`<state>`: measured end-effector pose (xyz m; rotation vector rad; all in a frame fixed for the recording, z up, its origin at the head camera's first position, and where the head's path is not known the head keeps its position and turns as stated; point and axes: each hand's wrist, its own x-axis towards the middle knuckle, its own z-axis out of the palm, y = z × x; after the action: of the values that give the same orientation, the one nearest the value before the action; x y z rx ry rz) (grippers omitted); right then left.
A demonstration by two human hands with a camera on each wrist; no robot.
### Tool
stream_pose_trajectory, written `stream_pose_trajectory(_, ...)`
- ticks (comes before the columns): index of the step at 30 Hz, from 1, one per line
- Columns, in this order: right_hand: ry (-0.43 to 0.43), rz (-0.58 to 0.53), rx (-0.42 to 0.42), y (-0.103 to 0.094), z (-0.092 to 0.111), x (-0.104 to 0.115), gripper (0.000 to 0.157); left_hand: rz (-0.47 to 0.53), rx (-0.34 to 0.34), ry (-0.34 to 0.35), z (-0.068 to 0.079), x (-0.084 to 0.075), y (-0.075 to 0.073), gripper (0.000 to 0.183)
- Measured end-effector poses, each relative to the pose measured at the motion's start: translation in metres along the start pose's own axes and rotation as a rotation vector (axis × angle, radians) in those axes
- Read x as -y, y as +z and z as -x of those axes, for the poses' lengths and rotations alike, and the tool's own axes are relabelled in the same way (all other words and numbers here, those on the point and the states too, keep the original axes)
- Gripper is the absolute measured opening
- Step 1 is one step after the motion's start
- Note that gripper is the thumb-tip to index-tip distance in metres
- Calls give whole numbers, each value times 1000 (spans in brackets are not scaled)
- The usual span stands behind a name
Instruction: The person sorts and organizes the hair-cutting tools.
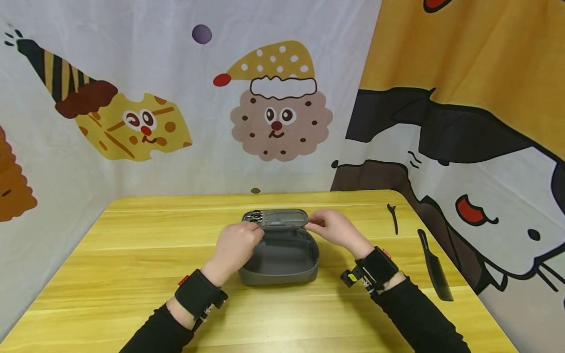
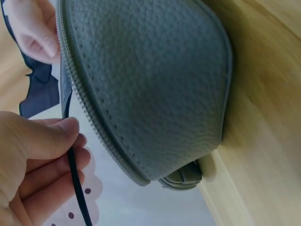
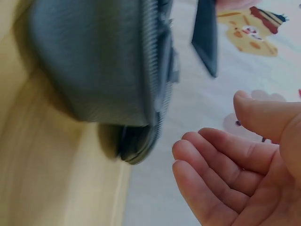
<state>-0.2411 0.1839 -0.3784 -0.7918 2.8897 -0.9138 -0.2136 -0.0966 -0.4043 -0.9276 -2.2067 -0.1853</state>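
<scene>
Nearest to my head feed: two black fabric sleeves [image 1: 156,333] with black strap-on wrist cameras [image 1: 198,294], over a yellow wood-grain table [image 1: 132,274]. Beyond these, mid-table, I log a grey, pebble-textured, rounded zip case [image 1: 280,278], unzipped, its hollow facing up. On the table's right side lies a broad black comb with a narrow handle [image 1: 436,274], well apart from the case.

Left hand [image 1: 234,245]: over the case's left side. My left wrist feed shows thumb and fingers pinching a slim black strip with fine ridges [image 2: 77,188]. I read it as a tail comb, though its upper part runs behind the case edge and I cannot be sure. It is off the table, beside the zip edge.

Right hand [image 1: 335,228]: just beside the right end of the case's raised lid. In my right wrist feed the grip is wide and unloaded, thumb apart from the loosely bent fingers.

Further back: the grey lid [image 1: 284,217], with silver metal tools [image 1: 255,215] tucked in its left part; to the right, a small thin black clip-like piece [image 1: 393,218] on the table. Farthest: a white curtain with cartoon food prints [image 1: 163,49]
</scene>
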Motion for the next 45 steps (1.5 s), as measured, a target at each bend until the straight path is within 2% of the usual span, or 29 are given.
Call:
stream_pose_trajectory(12,159,34,71,10,-5,-19,35,40,56,-19,2,-2,-2,21)
stream_pose_trajectory(18,153,28,100,15,-5,-23,33,49,77,-16,2,-5,-2,25)
stream_pose_trajectory(25,131,-2,142,19,-6,-24,12,51,109,-16,1,-10,-1,39)
stream_pose_trajectory(29,158,-36,146,20,-6,-24,14,49,140,-20,1,-13,-1,44)
stream_pose_trajectory(39,210,-55,146,20,-6,-19,14,33,205,-29,-2,-21,2,37)
stream_pose_trajectory(45,206,-51,140,21,-5,-19,14,18,262,-51,-4,-23,9,33)
